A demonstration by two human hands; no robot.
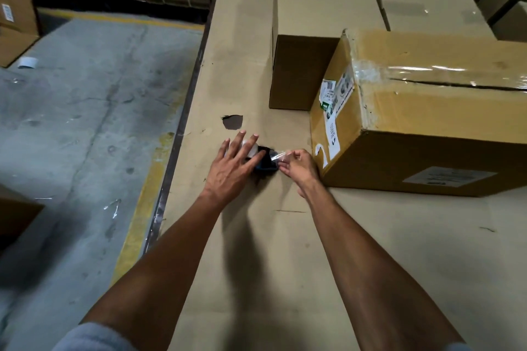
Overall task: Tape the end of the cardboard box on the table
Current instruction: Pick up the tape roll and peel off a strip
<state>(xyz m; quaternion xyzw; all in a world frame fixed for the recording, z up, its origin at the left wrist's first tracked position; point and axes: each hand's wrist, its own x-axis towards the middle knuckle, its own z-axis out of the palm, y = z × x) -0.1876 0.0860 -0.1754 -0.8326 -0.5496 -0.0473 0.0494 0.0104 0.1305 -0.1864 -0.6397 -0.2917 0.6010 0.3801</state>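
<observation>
A yellowish cardboard box (427, 128) lies on the cardboard-covered table (256, 251) at the right, clear tape along its top seam and labels on its left end. Just left of that end sits a dark tape dispenser (266, 164) with a clear roll. My left hand (233, 168) rests on the dispenser, fingers spread over the roll. My right hand (299, 168) pinches the loose end of the clear tape (278, 157), drawn a short way out toward the box.
A plain brown box (313, 37) stands behind the taped box, with more boxes at the back right. A hole (232, 122) shows in the table cover. The table's left edge drops to a concrete floor (85, 122) with yellow lines and stacked cartons.
</observation>
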